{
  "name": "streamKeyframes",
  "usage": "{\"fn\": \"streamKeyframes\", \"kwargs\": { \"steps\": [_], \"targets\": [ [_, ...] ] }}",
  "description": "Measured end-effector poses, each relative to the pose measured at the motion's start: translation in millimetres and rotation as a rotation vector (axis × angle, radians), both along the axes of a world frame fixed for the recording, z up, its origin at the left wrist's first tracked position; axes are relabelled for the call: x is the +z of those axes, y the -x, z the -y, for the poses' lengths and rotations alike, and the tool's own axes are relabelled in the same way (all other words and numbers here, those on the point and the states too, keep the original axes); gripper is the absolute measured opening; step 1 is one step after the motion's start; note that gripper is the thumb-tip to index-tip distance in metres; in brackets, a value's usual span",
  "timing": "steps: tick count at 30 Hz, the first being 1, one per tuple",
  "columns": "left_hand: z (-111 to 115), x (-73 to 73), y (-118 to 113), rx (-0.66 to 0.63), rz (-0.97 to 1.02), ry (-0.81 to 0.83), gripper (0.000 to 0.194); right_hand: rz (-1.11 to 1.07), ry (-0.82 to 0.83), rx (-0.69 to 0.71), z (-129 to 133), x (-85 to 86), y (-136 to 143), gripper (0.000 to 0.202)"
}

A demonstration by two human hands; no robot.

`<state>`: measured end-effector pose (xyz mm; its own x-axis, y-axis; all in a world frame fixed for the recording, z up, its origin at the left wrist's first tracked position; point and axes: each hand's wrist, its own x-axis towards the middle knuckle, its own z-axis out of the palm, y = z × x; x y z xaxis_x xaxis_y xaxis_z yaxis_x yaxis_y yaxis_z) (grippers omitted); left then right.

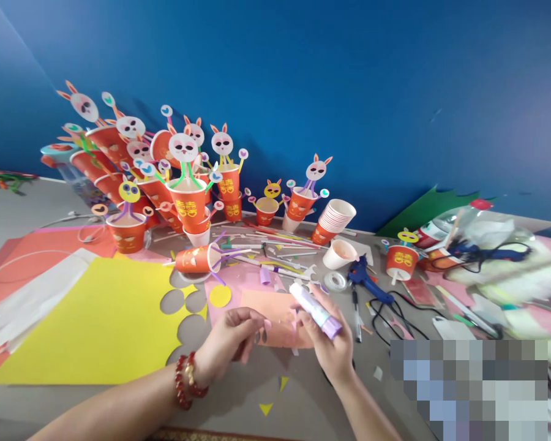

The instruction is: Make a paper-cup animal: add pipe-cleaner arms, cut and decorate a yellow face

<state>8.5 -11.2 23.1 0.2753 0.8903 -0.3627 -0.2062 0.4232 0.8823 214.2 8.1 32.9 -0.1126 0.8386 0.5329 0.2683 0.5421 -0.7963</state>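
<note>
My right hand (333, 349) is wrapped round a white glue stick (313, 307) with a purple end, its white tip pointing up and left. Thumb and forefinger of my left hand (229, 337) pinch a small pink paper piece (267, 324). Between and beneath both hands lies a peach paper sheet (266, 300) with small scraps on it. A loose purple cap (265, 277) rests just beyond that sheet. To the left is a yellow circle of paper (220, 296), near a yellow sheet (96, 324) with round holes cut along its edge.
Red paper cups (188, 199) with rabbit faces crowd the back left. A cup stack (333, 220), a tape roll (335, 281) and a blue glue gun (370, 282) with a black cord lie beyond my right hand. Bottles (459, 223) and paper clutter the right; a pixelated patch hides the lower right.
</note>
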Motion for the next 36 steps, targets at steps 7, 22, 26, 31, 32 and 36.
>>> {"fn": "streamKeyframes", "kwargs": {
  "steps": [7,22,26,31,32,36],
  "targets": [
    [-3,8.2,4,-0.097,0.196,0.117,0.027,0.011,0.019,0.220,4,-0.2,7,0.032],
    [-6,8.8,12,-0.350,0.237,0.259,0.018,0.259,-0.178,0.456,1,12.1,9,0.045],
    [-7,4.3,13,-0.379,0.195,0.309,0.017,0.290,-0.179,0.553,-2,12.4,7,0.051],
    [-10,2.7,12,-0.421,0.134,0.320,0.019,0.284,-0.194,0.580,-1,14.4,9,0.054],
    [-10,4.7,11,-0.427,0.120,0.314,0.021,0.271,-0.191,0.571,1,14.1,9,0.054],
    [-8,23.0,13,-0.405,-0.023,0.174,0.029,0.100,-0.065,0.427,4,6.0,8,0.045]
  ]
}}
